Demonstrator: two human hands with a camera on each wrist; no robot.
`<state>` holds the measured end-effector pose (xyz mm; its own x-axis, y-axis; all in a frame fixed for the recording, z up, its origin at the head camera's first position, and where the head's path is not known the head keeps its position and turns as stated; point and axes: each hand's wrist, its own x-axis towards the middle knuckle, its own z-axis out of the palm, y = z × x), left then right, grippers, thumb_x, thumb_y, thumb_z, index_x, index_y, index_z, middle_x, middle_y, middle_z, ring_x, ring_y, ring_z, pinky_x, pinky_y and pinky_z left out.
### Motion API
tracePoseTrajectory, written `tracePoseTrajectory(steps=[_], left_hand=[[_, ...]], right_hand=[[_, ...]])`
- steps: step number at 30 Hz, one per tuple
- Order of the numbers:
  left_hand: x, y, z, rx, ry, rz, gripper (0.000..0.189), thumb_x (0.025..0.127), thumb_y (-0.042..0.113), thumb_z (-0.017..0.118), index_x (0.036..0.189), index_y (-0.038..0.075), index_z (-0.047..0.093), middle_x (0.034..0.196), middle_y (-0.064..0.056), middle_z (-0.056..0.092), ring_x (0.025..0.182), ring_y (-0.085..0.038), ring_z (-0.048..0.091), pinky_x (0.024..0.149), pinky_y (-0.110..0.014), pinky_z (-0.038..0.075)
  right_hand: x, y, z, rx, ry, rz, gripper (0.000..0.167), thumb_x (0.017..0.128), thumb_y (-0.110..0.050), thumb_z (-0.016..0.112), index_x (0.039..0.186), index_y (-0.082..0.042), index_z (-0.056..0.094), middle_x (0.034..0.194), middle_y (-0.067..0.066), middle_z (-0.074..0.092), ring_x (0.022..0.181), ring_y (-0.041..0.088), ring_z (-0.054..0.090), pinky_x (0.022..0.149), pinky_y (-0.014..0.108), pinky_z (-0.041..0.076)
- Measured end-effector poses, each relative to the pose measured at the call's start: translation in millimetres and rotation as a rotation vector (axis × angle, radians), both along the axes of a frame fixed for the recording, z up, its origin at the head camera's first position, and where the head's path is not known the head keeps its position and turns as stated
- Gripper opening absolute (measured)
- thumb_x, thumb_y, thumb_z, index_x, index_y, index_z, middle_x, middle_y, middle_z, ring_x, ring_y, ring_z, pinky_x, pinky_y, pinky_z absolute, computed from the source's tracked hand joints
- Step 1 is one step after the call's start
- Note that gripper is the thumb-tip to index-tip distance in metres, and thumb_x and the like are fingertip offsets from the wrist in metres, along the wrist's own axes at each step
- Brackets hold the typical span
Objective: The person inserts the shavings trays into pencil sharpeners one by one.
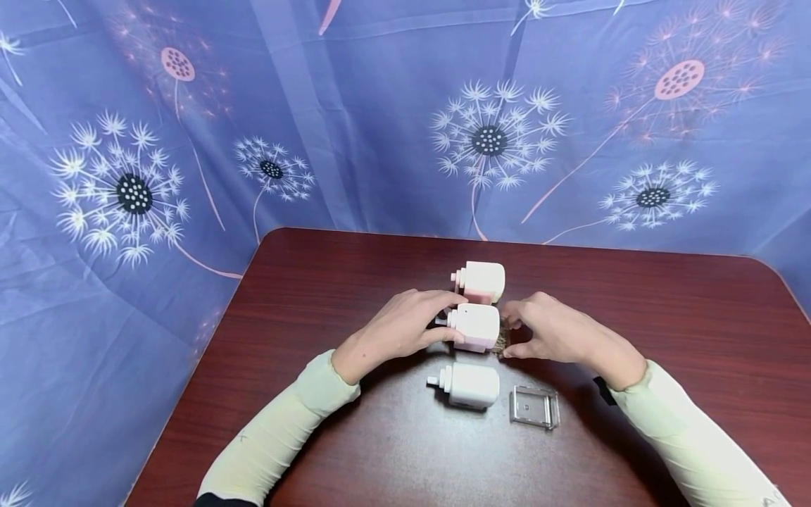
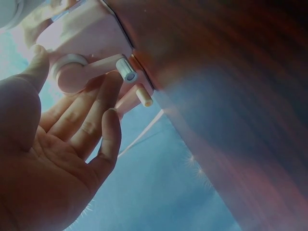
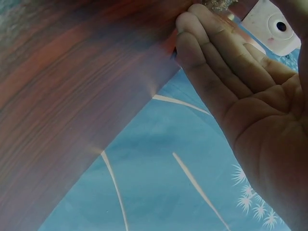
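My left hand (image 1: 405,324) grips the middle crank pencil sharpener (image 1: 477,324) between thumb and fingers, from its crank side. In the left wrist view the pink crank (image 2: 98,70) shows near the fingers. At the sharpener's right end, my right hand (image 1: 554,329) pinches a clear shavings drawer (image 1: 500,341) with brownish shavings in it, thumb at the near side and fingers at the far side. The right wrist view shows some shavings (image 3: 221,5) beyond the fingertips. How far the drawer sits in the sharpener is hidden.
A pinkish-white sharpener (image 1: 484,280) stands behind the middle one, and a white sharpener (image 1: 474,386) stands in front. Right of the white one lies another clear drawer (image 1: 533,407). All are on a dark red wooden table (image 1: 355,451), with a blue dandelion-print cloth (image 1: 380,141) behind.
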<state>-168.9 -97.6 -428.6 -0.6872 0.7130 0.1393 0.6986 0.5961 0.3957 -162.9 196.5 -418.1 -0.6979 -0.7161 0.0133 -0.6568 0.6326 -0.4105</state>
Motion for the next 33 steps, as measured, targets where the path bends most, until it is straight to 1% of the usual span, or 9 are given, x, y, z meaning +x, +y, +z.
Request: tracePoseTrajectory(steps=[5, 11, 20, 27, 33], left_hand=[[0.6, -0.2, 0.8, -0.002, 0.002, 0.003, 0.062, 0.096, 0.054, 0.072, 0.146, 0.018, 0.061, 0.139, 0.004, 0.069, 0.119, -0.013, 0.068, 0.097, -0.037, 0.054], [-0.1, 0.6, 0.0, 0.013, 0.002, -0.008, 0.062, 0.096, 0.054, 0.072, 0.145, 0.018, 0.062, 0.137, 0.004, 0.07, 0.117, -0.013, 0.069, 0.096, -0.036, 0.055], [-1.5, 2.1, -1.3, 0.036, 0.005, -0.018, 0.06, 0.094, 0.053, 0.075, 0.142, 0.018, 0.064, 0.133, 0.005, 0.071, 0.112, -0.01, 0.07, 0.094, -0.033, 0.056], [-1.4, 0.9, -0.9, 0.041, -0.001, -0.015, 0.059, 0.095, 0.052, 0.075, 0.142, 0.018, 0.064, 0.134, 0.005, 0.071, 0.114, -0.011, 0.07, 0.095, -0.034, 0.056], [-1.6, 0.8, -0.6, 0.031, 0.006, -0.012, 0.061, 0.095, 0.052, 0.075, 0.143, 0.018, 0.064, 0.135, 0.005, 0.071, 0.116, -0.011, 0.069, 0.097, -0.033, 0.056]], right_hand=[[-0.6, -1.7, -0.7, 0.0, 0.001, 0.002, 0.038, 0.08, -0.024, 0.095, 0.105, -0.005, 0.073, 0.092, 0.005, 0.078, 0.087, 0.02, 0.076, 0.078, 0.04, 0.063], [-1.2, -4.8, -0.5, 0.005, 0.0, 0.007, 0.033, 0.079, -0.024, 0.095, 0.098, -0.008, 0.073, 0.09, 0.005, 0.077, 0.085, 0.02, 0.076, 0.076, 0.038, 0.063], [-1.8, -8.6, -0.8, 0.019, -0.009, -0.014, 0.035, 0.079, -0.025, 0.096, 0.095, -0.006, 0.071, 0.09, 0.007, 0.076, 0.084, 0.021, 0.075, 0.074, 0.037, 0.062], [-3.6, -11.3, -2.0, 0.015, -0.016, -0.024, 0.035, 0.078, -0.026, 0.096, 0.094, -0.008, 0.07, 0.091, 0.007, 0.078, 0.086, 0.02, 0.076, 0.076, 0.037, 0.063], [-2.1, -14.6, 0.4, 0.015, -0.011, -0.021, 0.038, 0.08, -0.028, 0.095, 0.089, -0.009, 0.065, 0.087, 0.006, 0.074, 0.076, 0.016, 0.07, 0.068, 0.031, 0.059]])
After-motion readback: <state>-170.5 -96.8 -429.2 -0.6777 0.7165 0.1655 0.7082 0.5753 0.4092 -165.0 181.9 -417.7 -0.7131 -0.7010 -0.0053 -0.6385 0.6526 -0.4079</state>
